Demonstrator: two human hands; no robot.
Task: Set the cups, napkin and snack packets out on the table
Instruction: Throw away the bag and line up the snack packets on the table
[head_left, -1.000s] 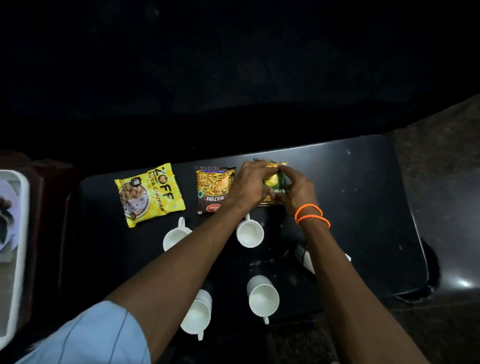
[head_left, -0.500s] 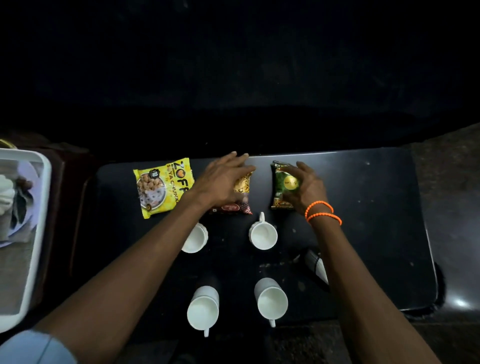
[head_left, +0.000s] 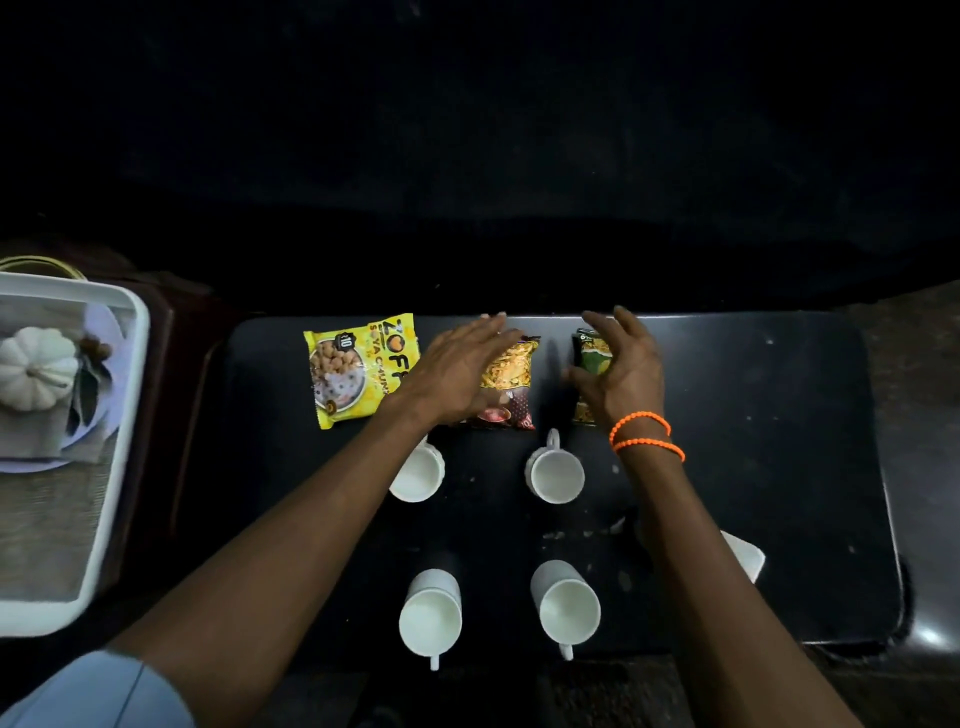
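Three snack packets lie in a row along the far edge of the black table (head_left: 779, 467): a yellow packet (head_left: 358, 371) at the left, a brown-and-yellow mixture packet (head_left: 511, 384) in the middle, a green packet (head_left: 589, 364) at the right. My left hand (head_left: 457, 371) lies flat with spread fingers over the mixture packet's left side. My right hand (head_left: 621, 371) hovers with fingers apart over the green packet, partly hiding it. Several white cups stand nearer me: far left (head_left: 418, 470), far right (head_left: 555, 474), near left (head_left: 431, 613), near right (head_left: 569, 608). A white napkin (head_left: 745, 556) peeks from under my right forearm.
A white tray (head_left: 111, 467) stands on a dark stand left of the table and holds a white pumpkin ornament (head_left: 34, 369) on a plate. The table's right part is bare. Darkness lies beyond the far edge.
Both hands were on the green packet a second ago. The left hand moved onto the mixture packet. The right hand has opened above the green packet, which now lies further right.
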